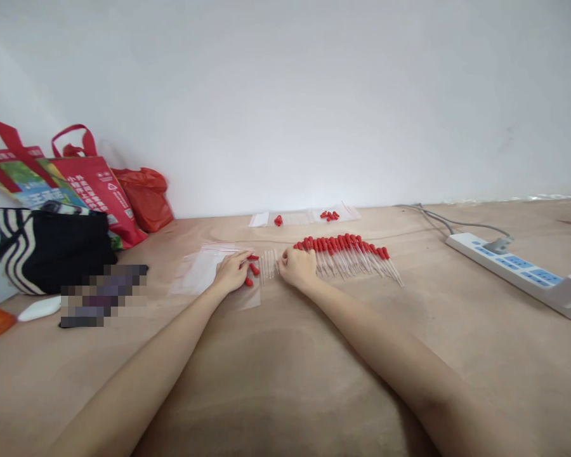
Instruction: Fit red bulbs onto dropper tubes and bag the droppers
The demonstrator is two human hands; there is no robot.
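Fingers bent, my left hand (233,271) rests on the clear plastic bags (197,270), beside a few loose red caps (254,269); whether it holds one cannot be made out. Several thin clear tubes (268,265) without red tops lie between my two hands. My right hand (297,266) is closed at their right end, and what its fingers pinch is too small to tell. To its right a slanting row of clear tubes (356,261) lies side by side, their red tops (342,242) pointing toward the wall.
Near the wall lie more plastic bags (297,218) with small red pieces (330,216). A white power strip (518,266) with a grey cable is at the right. Red shopping bags (99,190), a black striped bag (57,244) and a white object (40,308) are at the left.
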